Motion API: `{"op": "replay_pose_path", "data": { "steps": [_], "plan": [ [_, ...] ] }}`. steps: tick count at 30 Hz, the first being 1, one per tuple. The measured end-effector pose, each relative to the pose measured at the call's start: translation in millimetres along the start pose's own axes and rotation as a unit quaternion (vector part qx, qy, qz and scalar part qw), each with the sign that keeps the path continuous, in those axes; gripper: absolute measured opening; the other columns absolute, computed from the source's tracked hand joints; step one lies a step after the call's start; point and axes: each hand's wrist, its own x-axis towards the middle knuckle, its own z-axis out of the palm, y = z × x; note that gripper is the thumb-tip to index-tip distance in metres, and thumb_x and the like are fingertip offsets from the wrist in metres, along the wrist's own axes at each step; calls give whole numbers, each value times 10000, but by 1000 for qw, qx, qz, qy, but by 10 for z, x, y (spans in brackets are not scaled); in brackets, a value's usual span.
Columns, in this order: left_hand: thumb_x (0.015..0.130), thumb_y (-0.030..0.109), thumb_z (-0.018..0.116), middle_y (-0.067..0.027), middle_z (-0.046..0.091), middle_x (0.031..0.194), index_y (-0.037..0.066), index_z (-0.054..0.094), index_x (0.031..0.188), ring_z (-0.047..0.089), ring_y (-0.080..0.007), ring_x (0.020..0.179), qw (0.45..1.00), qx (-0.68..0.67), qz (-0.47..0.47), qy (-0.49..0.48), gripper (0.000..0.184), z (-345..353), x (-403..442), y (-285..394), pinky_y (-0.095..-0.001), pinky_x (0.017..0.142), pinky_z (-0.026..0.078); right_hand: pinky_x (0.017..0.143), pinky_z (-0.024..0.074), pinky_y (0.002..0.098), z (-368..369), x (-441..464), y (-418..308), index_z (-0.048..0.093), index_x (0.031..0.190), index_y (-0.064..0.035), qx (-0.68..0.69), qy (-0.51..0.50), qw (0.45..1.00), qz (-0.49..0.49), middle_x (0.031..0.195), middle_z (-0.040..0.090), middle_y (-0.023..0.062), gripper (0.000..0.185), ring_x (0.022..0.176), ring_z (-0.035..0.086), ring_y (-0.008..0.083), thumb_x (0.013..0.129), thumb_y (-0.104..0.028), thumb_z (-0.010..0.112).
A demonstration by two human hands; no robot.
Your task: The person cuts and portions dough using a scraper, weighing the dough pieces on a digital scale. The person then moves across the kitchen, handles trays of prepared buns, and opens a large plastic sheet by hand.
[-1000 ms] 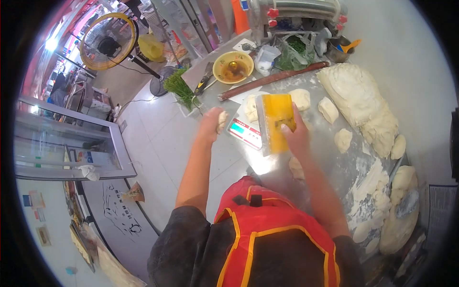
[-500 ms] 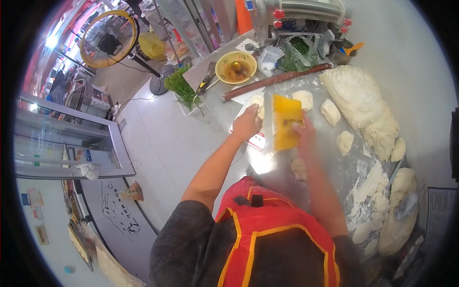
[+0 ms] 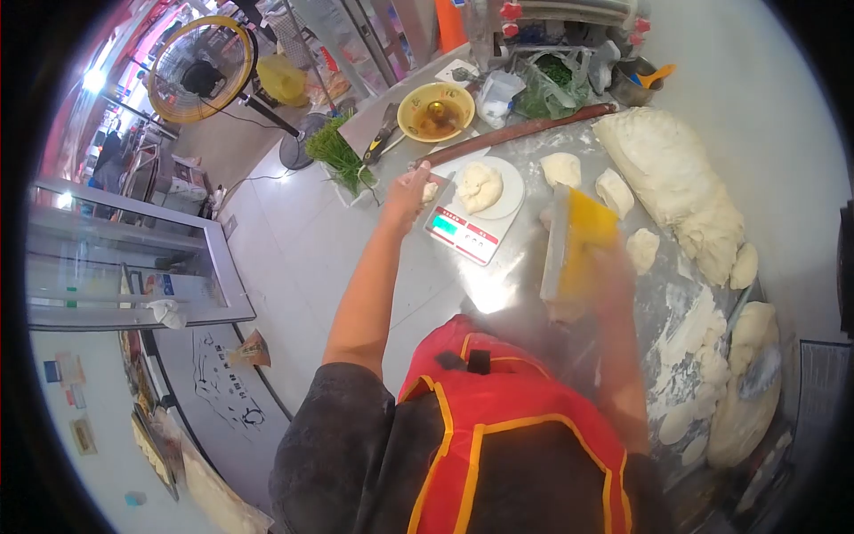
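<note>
A dough ball [image 3: 479, 186] rests on the round plate of a white kitchen scale [image 3: 487, 250] with a lit display. Just left of the scale, my left hand [image 3: 407, 198] is closed, pinching a small piece of dough [image 3: 430, 191]. My right hand [image 3: 612, 271], smeared by motion, grips a yellow dough scraper [image 3: 587, 238] with a wide metal blade, held over the worktop to the right of the scale. Partly behind the scraper, a dough piece [image 3: 564, 311] shows at its lower edge. More dough pieces [image 3: 560, 169] lie beyond it.
A long dough slab [image 3: 667, 173] lies on the floured steel worktop [image 3: 525, 258] at right. Across the back are a wooden rolling pin [image 3: 516, 136], a yellow bowl of brown liquid [image 3: 436, 112] and a bag of chopped greens [image 3: 553, 84]. Green stalks [image 3: 334, 151] stand at the left edge.
My left hand has drawn back left from the dough on the scale, now with a small piece in its fingers. The scraper has moved right and down, uncovering the scale.
</note>
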Motion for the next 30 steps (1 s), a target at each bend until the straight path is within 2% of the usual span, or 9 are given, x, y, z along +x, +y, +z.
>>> {"op": "replay_pose_path", "data": {
  "steps": [2, 7, 10, 16, 19, 22, 26, 29, 30],
  "plan": [
    [896, 469, 507, -10, 544, 584, 87, 644, 740, 470, -93, 479, 997, -30, -70, 21, 434, -70, -13, -42, -234, 387, 300, 893, 469, 295, -25, -13, 26, 308, 1414, -47, -19, 5, 1000, -13, 1292, 475, 121, 626, 1096, 541, 203, 828, 45, 508],
    [881, 426, 556, -21, 547, 555, 72, 625, 664, 457, -104, 448, 999, -30, -15, 42, 421, -129, 39, -379, -253, 386, 315, 904, 457, 298, 188, -47, -183, 307, 1412, -33, -95, -16, 993, -70, 1335, 448, 119, 637, 1122, 523, 195, 818, 27, 527],
    [860, 354, 588, -32, 561, 554, 47, 635, 677, 493, -117, 483, 992, 41, 81, 93, 360, -92, -93, -425, -276, 440, 374, 919, 447, 322, 312, 17, -193, 310, 1408, -34, -331, -33, 907, -257, 1310, 492, 159, 625, 1117, 546, 229, 823, -11, 529],
    [817, 283, 612, -95, 628, 633, 37, 670, 813, 595, -178, 579, 970, 174, 131, 112, 253, -91, -75, -676, -327, 572, 457, 877, 452, 381, 838, -81, -509, 325, 1414, -118, -527, -140, 828, -133, 1143, 580, 228, 616, 958, 604, 352, 830, -43, 504],
    [807, 317, 633, -112, 653, 680, 52, 683, 842, 624, -226, 621, 958, 206, 151, 129, 272, 49, -100, -725, -341, 599, 467, 846, 456, 400, 928, 58, -354, 352, 1403, -134, -510, -197, 801, -244, 1121, 595, 204, 607, 917, 608, 344, 820, -43, 494],
    [803, 350, 645, -114, 661, 691, 63, 691, 831, 636, -254, 666, 960, 213, 130, 126, 292, 149, -176, -635, -346, 614, 472, 845, 452, 411, 1018, 152, -256, 367, 1394, -131, -555, -208, 776, -218, 1102, 606, 192, 596, 919, 611, 331, 816, -44, 485],
    [795, 378, 653, -126, 672, 859, 96, 684, 940, 651, -270, 725, 969, 181, 120, 117, 318, 174, -58, -666, -354, 641, 490, 838, 459, 408, 1032, 168, -282, 351, 1402, -130, -518, -168, 813, -205, 1100, 609, 194, 612, 924, 610, 340, 817, -40, 507],
    [790, 376, 653, -142, 615, 1077, 141, 579, 1177, 658, -288, 772, 868, 354, 314, 149, 460, 362, -24, -654, -382, 673, 511, 860, 459, 396, 868, 164, -321, 340, 1405, -120, -474, -89, 853, -198, 1155, 583, 209, 619, 987, 595, 349, 819, -28, 515],
    [787, 370, 654, -148, 591, 1113, 145, 522, 1229, 658, -295, 779, 849, 412, 308, 119, 513, 449, -79, -553, -396, 678, 515, 874, 458, 389, 779, 148, -325, 340, 1404, -115, -456, -66, 861, -215, 1184, 567, 213, 617, 1018, 586, 350, 820, -24, 516]
  ]
}}
